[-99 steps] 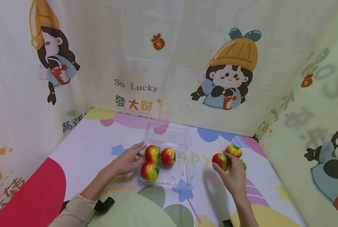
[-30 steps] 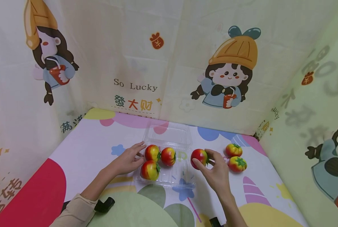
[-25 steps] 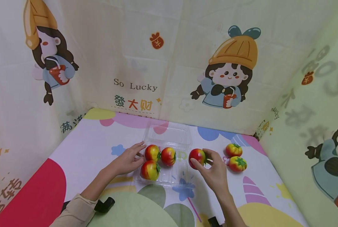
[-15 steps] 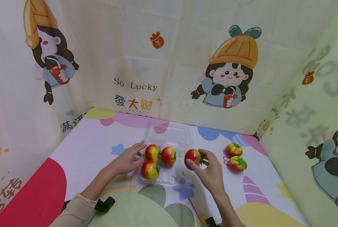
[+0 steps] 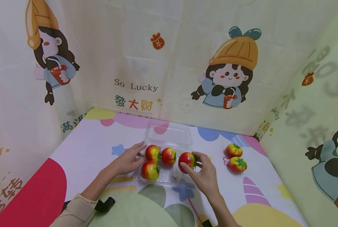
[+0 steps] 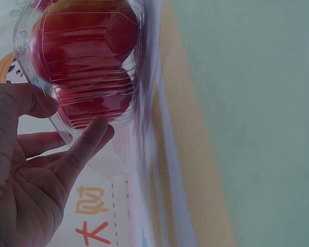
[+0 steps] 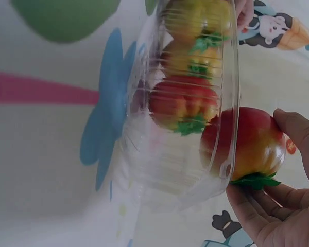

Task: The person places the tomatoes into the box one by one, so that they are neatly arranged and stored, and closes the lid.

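My right hand (image 5: 205, 175) grips a red-and-yellow tomato (image 5: 186, 161) with a green leafy top, thumb on the near side and fingers behind. In the right wrist view this tomato (image 7: 260, 141) overlaps the rim of an open clear plastic box (image 7: 159, 177), on its right side. Three similar tomatoes (image 5: 168, 156) sit in the left and middle part of the box. My left hand (image 5: 129, 159) rests at the box's left edge with its fingers extended. The left wrist view has its fingertips (image 6: 97, 128) against the clear wall, beside the red fruit inside.
Two more tomatoes (image 5: 237, 164) lie together on the table at the right. The box's clear lid (image 5: 167, 134) is folded back flat behind it. A patterned cloth (image 5: 89, 151) covers the table, and printed curtains (image 5: 174, 63) enclose it on three sides.
My right hand has carried the tomato leftward from beside the two on the right to over the box's right part. The left hand and the tomatoes in the box stay put.
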Available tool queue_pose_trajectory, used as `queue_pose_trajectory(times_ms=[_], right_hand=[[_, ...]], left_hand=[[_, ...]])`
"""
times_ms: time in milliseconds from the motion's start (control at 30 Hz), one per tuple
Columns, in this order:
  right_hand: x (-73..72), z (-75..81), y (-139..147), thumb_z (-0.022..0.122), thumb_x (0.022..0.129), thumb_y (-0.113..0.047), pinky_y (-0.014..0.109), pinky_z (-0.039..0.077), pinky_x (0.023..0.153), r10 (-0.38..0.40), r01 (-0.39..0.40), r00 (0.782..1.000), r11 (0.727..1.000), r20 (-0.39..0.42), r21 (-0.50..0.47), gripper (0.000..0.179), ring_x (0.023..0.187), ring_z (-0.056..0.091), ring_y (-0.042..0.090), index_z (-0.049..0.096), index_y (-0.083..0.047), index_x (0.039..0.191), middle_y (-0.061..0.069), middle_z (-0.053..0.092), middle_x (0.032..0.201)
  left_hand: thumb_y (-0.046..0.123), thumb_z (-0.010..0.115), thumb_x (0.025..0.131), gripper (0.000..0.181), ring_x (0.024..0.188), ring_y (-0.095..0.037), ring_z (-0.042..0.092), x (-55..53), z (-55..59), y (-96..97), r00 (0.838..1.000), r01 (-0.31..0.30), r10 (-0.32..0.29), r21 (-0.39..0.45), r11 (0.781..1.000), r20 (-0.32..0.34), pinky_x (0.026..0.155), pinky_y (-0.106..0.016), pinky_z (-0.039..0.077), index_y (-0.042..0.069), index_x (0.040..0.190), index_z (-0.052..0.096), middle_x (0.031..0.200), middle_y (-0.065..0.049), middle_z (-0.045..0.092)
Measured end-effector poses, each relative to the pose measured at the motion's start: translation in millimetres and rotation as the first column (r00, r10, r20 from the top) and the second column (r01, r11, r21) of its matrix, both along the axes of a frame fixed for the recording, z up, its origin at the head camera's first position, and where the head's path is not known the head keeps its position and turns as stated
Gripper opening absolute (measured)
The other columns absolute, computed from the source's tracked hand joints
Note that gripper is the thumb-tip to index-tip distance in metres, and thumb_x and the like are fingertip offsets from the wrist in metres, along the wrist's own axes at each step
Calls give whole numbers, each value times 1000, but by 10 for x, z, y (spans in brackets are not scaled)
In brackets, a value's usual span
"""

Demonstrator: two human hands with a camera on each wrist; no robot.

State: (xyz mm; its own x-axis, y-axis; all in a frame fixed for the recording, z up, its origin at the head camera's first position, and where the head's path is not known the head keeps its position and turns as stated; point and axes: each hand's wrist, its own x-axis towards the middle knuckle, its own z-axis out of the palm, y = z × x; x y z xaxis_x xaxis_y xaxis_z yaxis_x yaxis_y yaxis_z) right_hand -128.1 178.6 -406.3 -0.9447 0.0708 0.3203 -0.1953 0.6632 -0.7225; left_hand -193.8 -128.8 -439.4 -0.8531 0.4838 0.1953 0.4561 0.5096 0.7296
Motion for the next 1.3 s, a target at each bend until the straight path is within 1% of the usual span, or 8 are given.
queue_pose_trajectory(times_ms=[267,433,667,833,1033,1167,1300], right_hand=[[13,-48,-71,89,77,-37,50,60,90,36,-36,999,999,-16,-7,61,109,68,24,64,-11,127,4,66,123],[18,-61,-121,89,78,-39,48,61,89,42,-42,999,999,5,-15,61,107,67,21,64,-12,128,1,65,123],[5,-100,-176,88,79,-39,46,61,88,75,-75,997,997,8,-10,61,105,67,20,64,-11,128,2,66,123],[2,-126,-214,89,78,-38,41,62,86,101,-101,995,995,-7,-9,59,102,67,17,65,-12,126,-1,68,119],[13,-145,-261,89,77,-37,43,62,85,135,-135,991,991,-10,-20,59,101,66,17,66,-11,125,-1,69,117],[12,-165,-293,88,79,-39,40,62,83,145,-145,989,989,7,-2,57,99,65,15,66,-14,124,-2,68,115],[7,-193,-318,87,79,-40,32,61,81,162,-162,987,987,9,17,56,97,64,14,66,-13,123,-3,68,112]], left_hand=[[11,59,95,59,111,-29,70,11,8,5,1000,-9,9,-4,1000,5,89,-39,61,-9,149,45,159,-27,36],[11,60,95,59,110,-29,70,16,12,9,1000,-9,9,-5,1000,2,89,-38,61,-9,149,45,159,-27,36],[11,59,95,58,108,-29,71,11,21,8,1000,-3,3,7,1000,-10,88,-38,61,-10,148,45,159,-28,36],[10,59,95,58,108,-29,71,15,20,9,1000,-1,1,11,1000,-9,88,-38,61,-10,147,45,159,-28,36],[10,60,95,58,108,-29,71,20,15,6,1000,0,0,8,1000,-10,87,-37,61,-11,147,45,158,-28,36],[10,60,95,58,108,-29,71,11,4,4,1000,3,-3,11,1000,-12,87,-37,61,-11,147,45,158,-29,36],[10,59,95,58,109,-29,71,8,-1,3,1000,7,-7,14,1000,-10,88,-37,61,-10,148,45,159,-28,36]])
